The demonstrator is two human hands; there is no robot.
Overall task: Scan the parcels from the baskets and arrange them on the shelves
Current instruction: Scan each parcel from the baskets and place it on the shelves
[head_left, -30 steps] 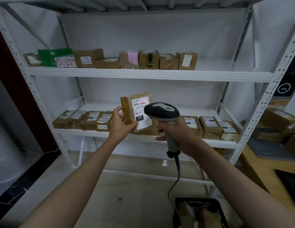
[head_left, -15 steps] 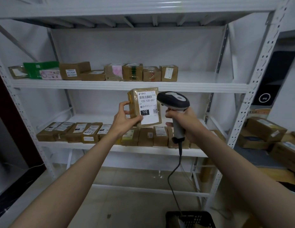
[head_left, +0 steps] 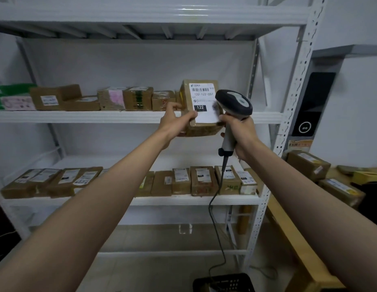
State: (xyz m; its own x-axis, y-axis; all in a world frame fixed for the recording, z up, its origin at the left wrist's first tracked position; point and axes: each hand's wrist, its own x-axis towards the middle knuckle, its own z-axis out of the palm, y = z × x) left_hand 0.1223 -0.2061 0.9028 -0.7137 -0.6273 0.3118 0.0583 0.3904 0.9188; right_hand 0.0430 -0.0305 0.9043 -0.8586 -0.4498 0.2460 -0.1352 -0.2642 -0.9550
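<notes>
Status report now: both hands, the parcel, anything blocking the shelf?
Left hand grips parcel, raised at upper shelf edge. Right hand grips scanner beside label. Shelf spot right of row looks free.

At frame centre, "122-122-C07" and "122" are printed on the white label (head_left: 203,102) of the held parcel (head_left: 201,110).

Left hand (head_left: 176,121) gripping a brown parcel (head_left: 201,108) labelled 122 at the middle shelf's (head_left: 78,116) front edge, right hand (head_left: 239,131) clasping a corded scanner (head_left: 233,104) just beside it, black basket (head_left: 223,282) below.
</notes>
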